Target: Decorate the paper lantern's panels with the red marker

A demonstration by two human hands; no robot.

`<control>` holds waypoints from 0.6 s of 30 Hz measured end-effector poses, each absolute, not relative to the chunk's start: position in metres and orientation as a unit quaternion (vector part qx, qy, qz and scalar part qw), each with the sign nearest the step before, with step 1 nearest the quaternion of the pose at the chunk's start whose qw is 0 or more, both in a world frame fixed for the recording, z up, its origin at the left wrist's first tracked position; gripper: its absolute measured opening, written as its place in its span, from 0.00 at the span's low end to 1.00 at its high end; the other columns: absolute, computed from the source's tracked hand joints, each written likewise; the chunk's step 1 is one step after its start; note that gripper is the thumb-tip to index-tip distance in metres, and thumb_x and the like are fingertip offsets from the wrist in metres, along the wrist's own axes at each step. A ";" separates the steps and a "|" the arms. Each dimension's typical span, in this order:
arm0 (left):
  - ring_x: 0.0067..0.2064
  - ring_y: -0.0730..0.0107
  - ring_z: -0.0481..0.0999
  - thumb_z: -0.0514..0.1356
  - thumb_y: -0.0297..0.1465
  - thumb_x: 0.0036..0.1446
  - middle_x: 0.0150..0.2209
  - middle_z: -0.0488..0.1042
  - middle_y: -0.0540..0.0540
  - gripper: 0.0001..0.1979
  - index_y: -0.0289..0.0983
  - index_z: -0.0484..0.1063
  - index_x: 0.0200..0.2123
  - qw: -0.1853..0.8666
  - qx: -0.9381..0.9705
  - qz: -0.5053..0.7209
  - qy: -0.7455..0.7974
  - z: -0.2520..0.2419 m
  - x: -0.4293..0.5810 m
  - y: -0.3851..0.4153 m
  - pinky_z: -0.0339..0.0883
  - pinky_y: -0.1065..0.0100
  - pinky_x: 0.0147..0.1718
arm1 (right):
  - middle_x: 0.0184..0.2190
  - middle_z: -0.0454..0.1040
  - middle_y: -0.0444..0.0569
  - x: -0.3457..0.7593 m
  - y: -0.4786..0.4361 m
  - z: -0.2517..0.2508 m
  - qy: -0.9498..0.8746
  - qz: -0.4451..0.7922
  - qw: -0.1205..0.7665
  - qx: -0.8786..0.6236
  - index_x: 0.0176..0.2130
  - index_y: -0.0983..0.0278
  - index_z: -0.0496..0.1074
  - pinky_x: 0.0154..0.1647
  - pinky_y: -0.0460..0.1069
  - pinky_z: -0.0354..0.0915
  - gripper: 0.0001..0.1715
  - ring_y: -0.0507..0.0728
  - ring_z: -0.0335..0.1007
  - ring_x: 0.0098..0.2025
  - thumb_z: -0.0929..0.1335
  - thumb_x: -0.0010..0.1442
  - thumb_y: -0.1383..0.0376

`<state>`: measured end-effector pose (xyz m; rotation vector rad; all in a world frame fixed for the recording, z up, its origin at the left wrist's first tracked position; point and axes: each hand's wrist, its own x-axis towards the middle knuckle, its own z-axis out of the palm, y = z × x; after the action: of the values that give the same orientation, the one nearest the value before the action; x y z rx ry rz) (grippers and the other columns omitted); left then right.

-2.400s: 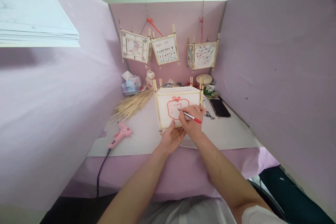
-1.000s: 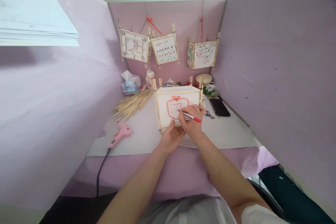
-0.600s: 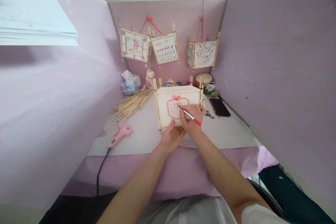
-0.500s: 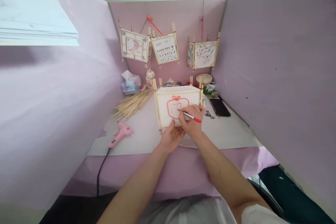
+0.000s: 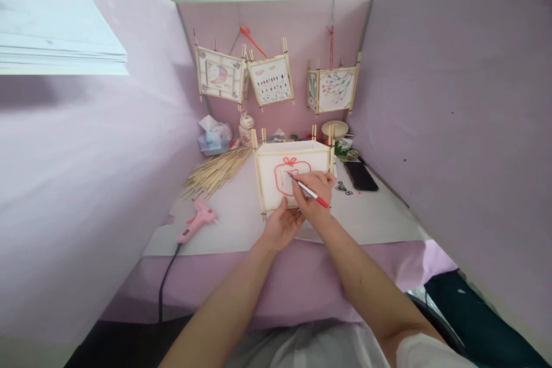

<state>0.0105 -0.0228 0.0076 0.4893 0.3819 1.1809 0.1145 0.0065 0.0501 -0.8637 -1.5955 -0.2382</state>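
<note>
Head view: the paper lantern point(image 5: 276, 181) is stood upright on the table point(image 5: 241, 224) and steadied at its lower edge by the left hand point(image 5: 281, 225), fingers closed on the frame. A red marker point(image 5: 311, 194) is pinched in the right hand point(image 5: 317, 198), tip on the front panel.

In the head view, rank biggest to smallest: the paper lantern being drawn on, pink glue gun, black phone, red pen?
1. White paper lantern with wooden frame
2. Pink plastic glue gun and flat black phone: look about alike, not ranked
3. Slim red-and-white pen, in the right hand
</note>
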 end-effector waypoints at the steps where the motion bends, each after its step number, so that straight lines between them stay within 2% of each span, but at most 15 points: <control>1: 0.43 0.65 0.75 0.53 0.39 0.62 0.40 0.76 0.36 0.19 0.27 0.73 0.43 0.786 0.227 0.547 0.175 0.008 0.011 -0.023 0.64 0.66 0.48 | 0.31 0.78 0.42 0.114 0.007 0.050 -0.692 -0.104 0.609 -0.375 0.36 0.59 0.71 0.45 0.55 0.51 0.03 0.54 0.71 0.37 0.67 0.58 0.65; 10: 0.41 0.68 0.75 0.53 0.39 0.62 0.39 0.77 0.40 0.18 0.30 0.73 0.43 0.787 0.222 0.550 0.168 0.007 0.010 -0.022 0.66 0.67 0.46 | 0.28 0.77 0.40 0.112 0.007 0.049 -0.695 -0.101 0.595 -0.391 0.30 0.59 0.71 0.47 0.55 0.48 0.02 0.53 0.70 0.35 0.68 0.56 0.65; 18: 0.44 0.66 0.74 0.52 0.39 0.62 0.41 0.76 0.37 0.20 0.28 0.72 0.45 0.787 0.233 0.544 0.172 0.008 0.010 -0.024 0.64 0.66 0.48 | 0.33 0.78 0.42 0.114 0.005 0.050 -0.698 -0.109 0.602 -0.373 0.37 0.59 0.71 0.46 0.55 0.50 0.04 0.54 0.70 0.38 0.67 0.58 0.66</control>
<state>0.0103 -0.0236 0.0085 0.5028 0.3711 1.1734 0.1141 0.0054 0.0503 -0.8634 -1.6170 -0.2536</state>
